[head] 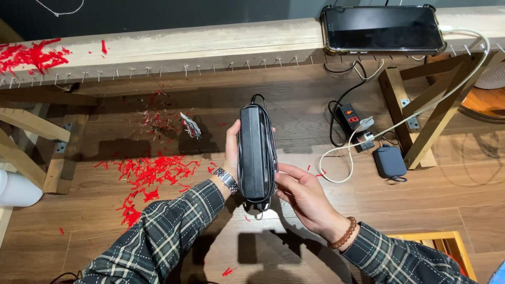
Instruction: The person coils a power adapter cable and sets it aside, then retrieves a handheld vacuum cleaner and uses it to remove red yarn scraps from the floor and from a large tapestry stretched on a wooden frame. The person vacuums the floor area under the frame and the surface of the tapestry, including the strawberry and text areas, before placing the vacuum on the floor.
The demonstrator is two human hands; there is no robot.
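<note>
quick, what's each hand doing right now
Left hand: closed around the far side of the black cord-wrapped box.
Right hand: fingers closed on the box's lower near side.

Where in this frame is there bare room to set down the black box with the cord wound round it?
Bare wooden floor lies right of the right hand, between the grey pouch and the yellow frame. The beam is bare mid-span. Crowded: red scraps left of the left hand, cables round the power strip.

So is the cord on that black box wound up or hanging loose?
Wound up: the black cord runs lengthwise around the black box, held between left hand and right hand.
</note>
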